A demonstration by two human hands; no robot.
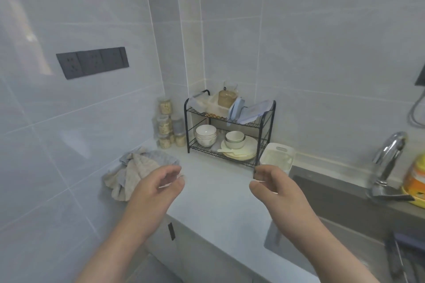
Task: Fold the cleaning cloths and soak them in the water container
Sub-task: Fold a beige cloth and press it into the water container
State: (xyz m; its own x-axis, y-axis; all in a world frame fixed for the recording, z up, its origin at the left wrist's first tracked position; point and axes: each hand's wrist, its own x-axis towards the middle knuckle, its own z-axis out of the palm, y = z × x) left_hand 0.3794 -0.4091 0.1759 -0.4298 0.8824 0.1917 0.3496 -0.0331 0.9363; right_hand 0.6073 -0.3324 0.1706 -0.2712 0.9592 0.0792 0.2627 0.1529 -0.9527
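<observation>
Tiled kitchen, pale counter (213, 193). Nearest: left hand (156, 188) and right hand (273, 188) hover over counter, fingers loosely curled, holding nothing. Just beyond left fingers: cloths (135, 167), crumpled heap, unfolded. Beyond right fingers: white tub (278, 156) at sink (333, 202) edge; water not discernible. Farthest: dish rack (230, 131). Best approach: pull one cloth free, spread flat on bare counter between fingers, match corners before folding.

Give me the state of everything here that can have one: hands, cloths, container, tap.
Left hand: loosely curled, holding nothing.
Right hand: loosely curled, holding nothing.
Cleaning cloths: unfolded, heaped on the counter.
Water container: upright beside the rack; contents not visible.
Tap: no water seen running.
Bowls: stacked upright on the rack's lower shelf.
</observation>
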